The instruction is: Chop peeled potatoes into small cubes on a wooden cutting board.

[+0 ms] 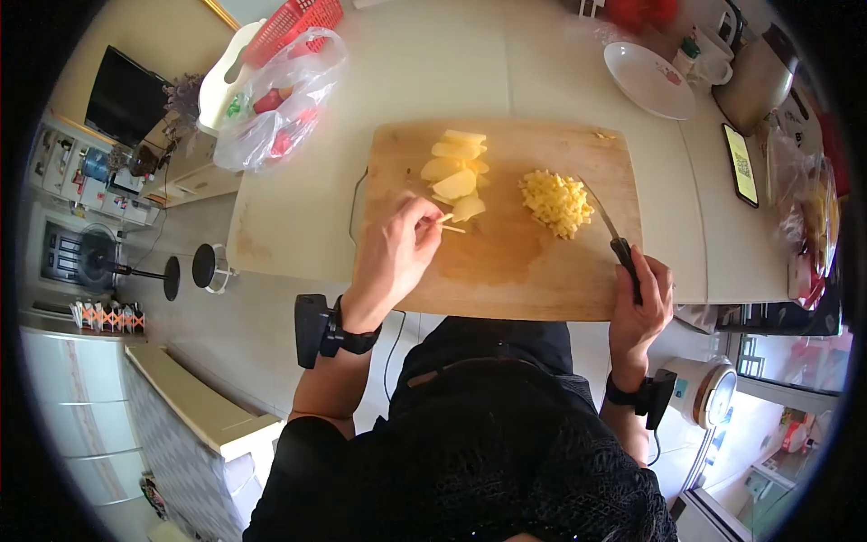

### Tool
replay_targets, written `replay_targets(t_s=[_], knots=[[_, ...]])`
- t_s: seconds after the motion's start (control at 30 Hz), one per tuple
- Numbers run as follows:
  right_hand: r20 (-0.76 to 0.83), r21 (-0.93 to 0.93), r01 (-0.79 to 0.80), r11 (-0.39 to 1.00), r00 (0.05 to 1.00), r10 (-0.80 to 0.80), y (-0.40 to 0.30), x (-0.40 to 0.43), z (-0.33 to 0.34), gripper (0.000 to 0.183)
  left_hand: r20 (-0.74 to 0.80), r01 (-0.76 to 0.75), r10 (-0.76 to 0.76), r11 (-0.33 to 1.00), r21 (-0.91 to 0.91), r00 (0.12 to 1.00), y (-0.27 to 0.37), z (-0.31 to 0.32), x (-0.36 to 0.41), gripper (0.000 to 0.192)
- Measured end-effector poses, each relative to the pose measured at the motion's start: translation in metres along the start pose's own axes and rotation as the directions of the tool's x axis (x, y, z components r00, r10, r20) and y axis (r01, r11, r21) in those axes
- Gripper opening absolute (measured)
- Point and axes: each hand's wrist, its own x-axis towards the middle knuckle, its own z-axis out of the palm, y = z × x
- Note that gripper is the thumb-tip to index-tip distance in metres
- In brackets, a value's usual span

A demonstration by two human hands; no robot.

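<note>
My left hand (406, 237) is over the left part of a wooden cutting board (501, 284), pinching thin pale-yellow strips (447, 218) between thumb and fingers. Just beyond its fingertips lie overlapping pale-yellow slices (455, 183), which look like potato. To their right sits a heap of small yellow dice (557, 203). At the board's right edge my right hand (643, 298) grips the black handle of a kitchen knife (615, 234). Its blade points away from me and lies beside the dice, on their right.
A clear plastic bag (271, 129) with red items and a red basket (291, 30) stand at the back left. A white oval plate (649, 81), a metal kettle (755, 85) and a lit phone (740, 164) are on the right. The table's near edge runs beside the board.
</note>
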Motion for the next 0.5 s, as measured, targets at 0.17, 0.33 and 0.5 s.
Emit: replay_targets(t_s=[0.17, 0.33, 0.5], knots=[[0.000, -0.017, 0.013, 1.000, 1.000, -0.013, -0.001, 0.001, 0.000, 0.037, -0.074, -0.039, 0.048, 0.992, 0.123, 0.996, -0.002, -0.006, 0.000, 0.013], [0.010, -0.001, 0.005, 1.000, 1.000, -0.005, -0.001, 0.001, 0.000, 0.036, -0.111, -0.055, 0.074, 0.984, 0.168, 0.991, 0.012, -0.002, -0.001, 0.012], [0.014, -0.018, 0.011, 1.000, 1.000, -0.011, -0.003, 0.001, -0.002, 0.037, -0.093, 0.028, -0.020, 0.995, 0.095, 0.995, -0.002, 0.004, 0.000, 0.012]])
